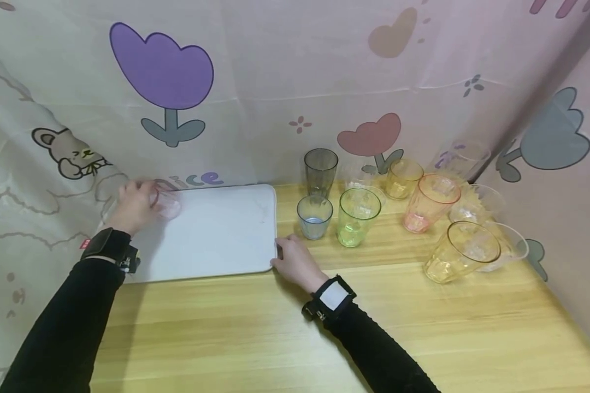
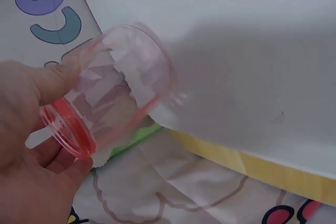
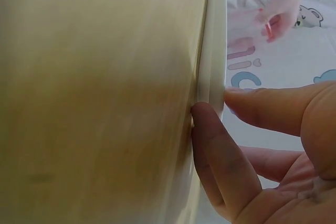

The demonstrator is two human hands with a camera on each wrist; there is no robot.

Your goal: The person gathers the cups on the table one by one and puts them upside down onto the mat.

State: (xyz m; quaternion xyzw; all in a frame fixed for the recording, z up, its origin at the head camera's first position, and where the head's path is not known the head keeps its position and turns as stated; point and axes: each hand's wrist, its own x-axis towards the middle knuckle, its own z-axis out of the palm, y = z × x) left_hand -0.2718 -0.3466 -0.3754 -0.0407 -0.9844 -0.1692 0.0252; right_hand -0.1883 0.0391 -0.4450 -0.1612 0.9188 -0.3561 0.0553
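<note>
A pink-tinted clear glass (image 1: pixel 168 203) is in my left hand (image 1: pixel 131 208), over the back left part of a white board (image 1: pixel 216 232). In the left wrist view the glass (image 2: pixel 123 85) lies tilted on its side. Thumb and fingers grip it near its red-coloured end, and its other end points away from the palm. At the board's front right corner, my right hand (image 1: pixel 299 262) pinches the edge. The right wrist view has the thumb (image 3: pixel 262 106) on the white face and the fingers (image 3: pixel 226 156) at the side toward the table.
Right of the board stand a grey glass (image 1: pixel 320 169), a bluish glass (image 1: pixel 314 218) and a green glass (image 1: pixel 358 218). Farther right are a pink glass (image 1: pixel 430 204), yellow glasses (image 1: pixel 459 254) and several clear ones. A printed curtain (image 1: pixel 255 71) hangs behind the wooden table (image 1: pixel 236 333).
</note>
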